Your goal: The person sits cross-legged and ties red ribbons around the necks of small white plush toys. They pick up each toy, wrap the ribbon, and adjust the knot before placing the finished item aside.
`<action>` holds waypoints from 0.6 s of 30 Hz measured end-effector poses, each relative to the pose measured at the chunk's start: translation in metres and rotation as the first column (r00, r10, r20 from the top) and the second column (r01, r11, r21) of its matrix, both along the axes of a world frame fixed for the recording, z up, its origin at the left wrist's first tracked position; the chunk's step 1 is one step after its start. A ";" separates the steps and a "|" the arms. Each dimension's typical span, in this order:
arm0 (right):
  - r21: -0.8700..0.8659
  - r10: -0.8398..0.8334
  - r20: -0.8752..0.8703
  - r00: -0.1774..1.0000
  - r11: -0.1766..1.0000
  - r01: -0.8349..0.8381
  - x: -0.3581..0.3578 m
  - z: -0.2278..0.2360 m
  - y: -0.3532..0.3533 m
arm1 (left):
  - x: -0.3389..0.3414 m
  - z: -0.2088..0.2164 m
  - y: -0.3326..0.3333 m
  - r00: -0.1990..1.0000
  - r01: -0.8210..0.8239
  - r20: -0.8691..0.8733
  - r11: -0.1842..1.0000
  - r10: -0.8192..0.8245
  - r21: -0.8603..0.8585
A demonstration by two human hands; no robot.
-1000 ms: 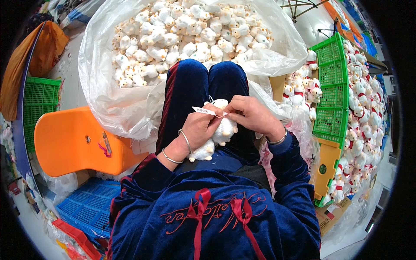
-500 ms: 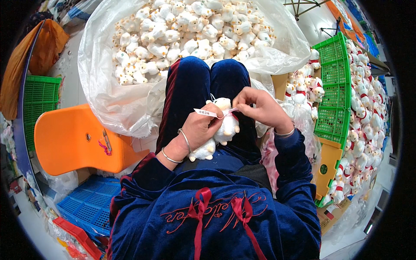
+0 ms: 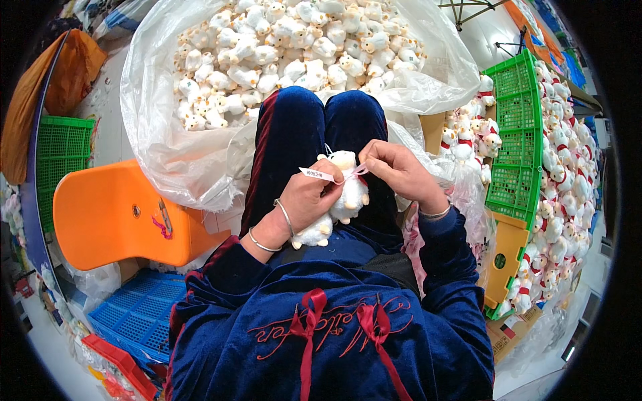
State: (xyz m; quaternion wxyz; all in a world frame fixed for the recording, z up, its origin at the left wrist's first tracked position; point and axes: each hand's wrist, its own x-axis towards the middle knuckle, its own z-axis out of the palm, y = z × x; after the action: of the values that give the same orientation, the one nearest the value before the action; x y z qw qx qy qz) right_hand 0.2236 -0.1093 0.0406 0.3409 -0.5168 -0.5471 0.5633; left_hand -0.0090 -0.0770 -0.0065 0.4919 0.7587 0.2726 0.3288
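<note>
Orange plastic chair (image 3: 114, 214), smooth and curved, stands left of the plush toy, above a blue ribbed crate (image 3: 137, 311). Left hand (image 3: 304, 200) wraps closed around the white plush toy (image 3: 348, 190), which lies on the lap in dark blue velvet; its long axis runs head up-right, feet down-left. A white paper tag (image 3: 317, 174) juts left. Right hand (image 3: 394, 170) pinches closed at the toy's neck. Beyond, a clear plastic sack (image 3: 194, 154) holds similar toys; a green lattice crate (image 3: 515, 134) stands right.
</note>
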 end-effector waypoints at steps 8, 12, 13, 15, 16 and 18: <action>-0.175 -0.284 -0.403 0.870 0.957 0.232 -0.024 -0.019 -0.007 | -0.002 -0.007 0.001 0.999 0.021 0.029 0.998 -0.023 0.062; -0.058 -0.249 -0.280 0.927 0.968 0.243 -0.021 -0.037 -0.005 | -0.010 0.000 0.000 1.000 0.008 -0.008 1.000 -0.009 -0.017; 0.010 -0.235 -0.242 0.941 0.970 0.245 -0.021 -0.041 -0.004 | -0.012 0.004 -0.002 0.998 -0.008 -0.058 0.999 0.005 -0.042; 0.089 -0.201 -0.158 0.967 0.972 0.217 -0.026 -0.044 -0.008 | -0.013 0.005 -0.003 0.994 -0.040 -0.105 0.995 0.031 -0.088; 0.121 -0.175 -0.069 0.982 0.976 0.182 -0.026 -0.041 -0.008 | -0.013 0.003 -0.003 0.994 -0.056 -0.103 0.992 0.044 -0.110; 0.101 -0.136 0.033 0.990 0.986 0.132 -0.034 -0.022 -0.010 | -0.013 0.002 -0.004 0.995 -0.077 -0.076 0.986 0.067 -0.147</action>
State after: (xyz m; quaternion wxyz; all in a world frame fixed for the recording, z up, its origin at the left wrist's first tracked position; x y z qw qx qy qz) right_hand 0.1899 -0.1197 0.0185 0.3921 -0.5461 -0.5451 0.5009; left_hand -0.0218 -0.0807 -0.0044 0.5253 0.7204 0.3412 0.2978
